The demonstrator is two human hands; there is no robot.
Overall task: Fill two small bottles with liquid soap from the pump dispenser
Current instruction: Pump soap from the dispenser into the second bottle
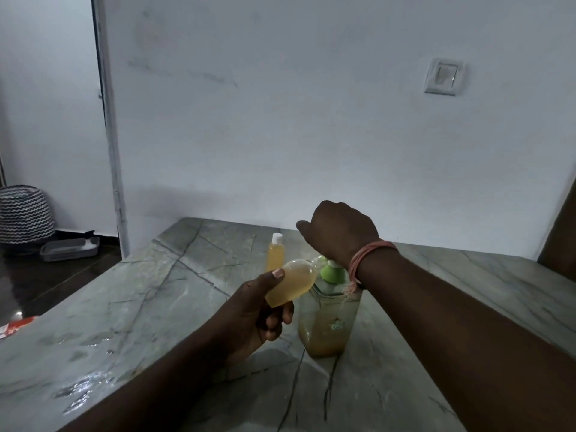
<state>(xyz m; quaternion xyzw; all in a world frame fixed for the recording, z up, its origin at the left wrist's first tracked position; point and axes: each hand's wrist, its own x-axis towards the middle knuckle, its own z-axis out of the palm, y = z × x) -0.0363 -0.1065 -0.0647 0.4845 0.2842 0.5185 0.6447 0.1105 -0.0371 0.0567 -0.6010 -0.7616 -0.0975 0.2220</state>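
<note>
A clear pump dispenser (328, 322) with a green collar stands on the marble table, a low layer of amber soap in its bottom. My right hand (338, 230) rests over its pump head, which the hand and wrist hide. My left hand (255, 310) holds a small clear bottle (291, 283) tilted, its open neck up against the pump spout; it is mostly full of amber soap. A second small bottle (275, 252), full of amber soap and closed with a white cap, stands upright behind them.
The grey veined marble table (140, 307) has wet patches near its front left. A red and white packet (17, 325) lies at the left edge. A zigzag-patterned basket (25, 213) and a grey tray (70, 249) sit on the floor beyond. A wall switch (442, 76) is behind.
</note>
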